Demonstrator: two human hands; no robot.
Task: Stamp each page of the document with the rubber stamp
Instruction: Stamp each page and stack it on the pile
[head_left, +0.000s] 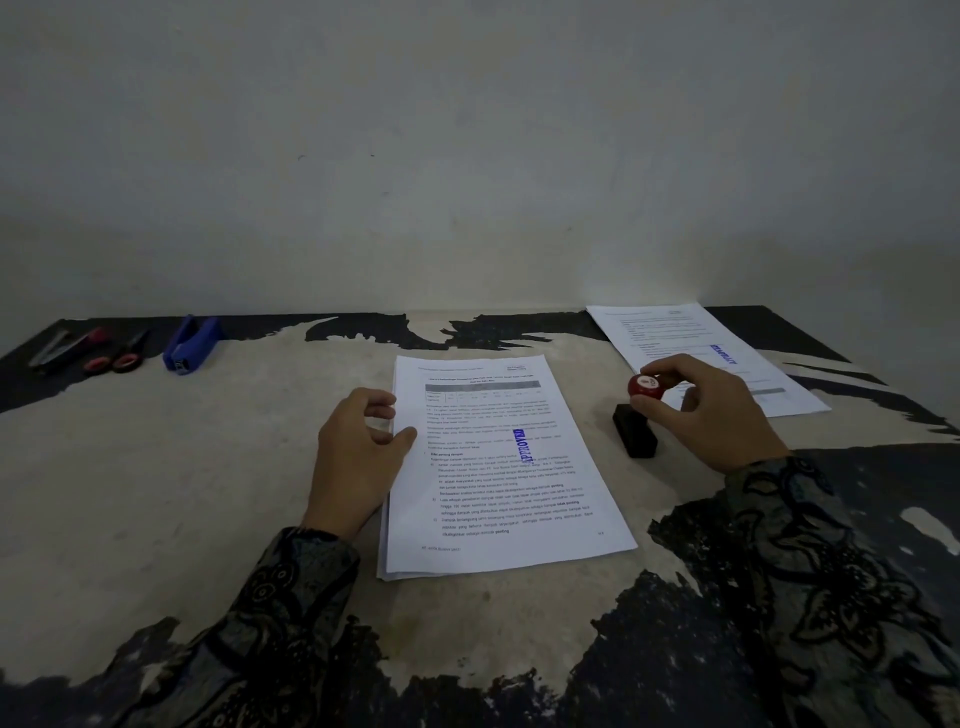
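- Worn and patchy, the table runs up to a plain pale wall, its dark coating peeled away to a light layer over most of the middle.
- Before the person lies the document stack, and its top page already carries a blue APPROVED mark near the centre.
- Off to the far right lies a separate stamped sheet, well apart from the stack, with the same blue mark on it.
- The left hand rests at the stack's left edge, fingers loosely curled and thumb touching the top page; whether it pinches the sheet I cannot tell.
- The right hand grips the red knob of the rubber stamp, whose black base sits on the table just right of the stack.
- My reading: this page is done, and the step in hand is clearing it away.
- Next, the left hand probably needs to lift the top sheet alone, move it toward the stamped sheet, and then the stamp must come down square on the fresh page.
- At the far left lie a blue stapler, scissors and what looks like pens, untouched.
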